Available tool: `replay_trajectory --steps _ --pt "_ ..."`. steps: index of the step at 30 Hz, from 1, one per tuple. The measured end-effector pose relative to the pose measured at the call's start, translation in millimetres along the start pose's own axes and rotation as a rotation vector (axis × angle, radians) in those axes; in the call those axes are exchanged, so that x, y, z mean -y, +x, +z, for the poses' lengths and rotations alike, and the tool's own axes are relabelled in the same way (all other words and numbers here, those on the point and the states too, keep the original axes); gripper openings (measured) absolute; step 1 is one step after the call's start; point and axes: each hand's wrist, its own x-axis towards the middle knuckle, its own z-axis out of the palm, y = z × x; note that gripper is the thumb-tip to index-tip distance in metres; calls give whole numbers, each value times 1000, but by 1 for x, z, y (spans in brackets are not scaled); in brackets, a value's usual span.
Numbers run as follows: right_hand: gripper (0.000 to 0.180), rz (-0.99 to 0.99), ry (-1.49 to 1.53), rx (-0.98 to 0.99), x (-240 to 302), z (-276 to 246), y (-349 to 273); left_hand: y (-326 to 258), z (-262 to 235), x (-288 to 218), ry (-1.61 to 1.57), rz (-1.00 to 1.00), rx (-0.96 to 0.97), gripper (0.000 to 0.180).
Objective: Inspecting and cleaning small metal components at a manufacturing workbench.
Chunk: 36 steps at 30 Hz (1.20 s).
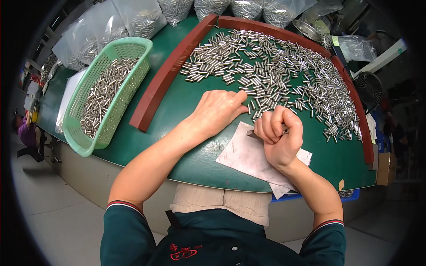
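Note:
Many small silver metal pins lie spread over a green table, fenced by a dark red wooden border. My left hand rests palm down at the near edge of the spread, its fingers touching a few pins. My right hand is closed in a fist around a bunch of the pins, whose ends stick out on the left side. It hovers over a creased sheet of white paper at the table's front.
A light green plastic basket at the left holds several more pins. Clear plastic bags of pins line the far edge. A round metal dish and a small black fan stand at the right. Another person sits at far left.

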Motion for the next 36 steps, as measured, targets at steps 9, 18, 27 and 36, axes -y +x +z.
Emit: replay_trajectory --steps 9,18,27,36 --pt "36 18 -83 31 1 -3 1 -3 0 3 16 -67 4 13" --pt "35 2 -10 -10 2 1 0 -1 0 4 -343 -191 -123 16" --pt "36 27 -87 28 2 -3 1 -3 -25 12 -1935 -877 29 16" --pt "35 6 13 1 3 0 2 -1 -27 2 -1718 -789 145 10"
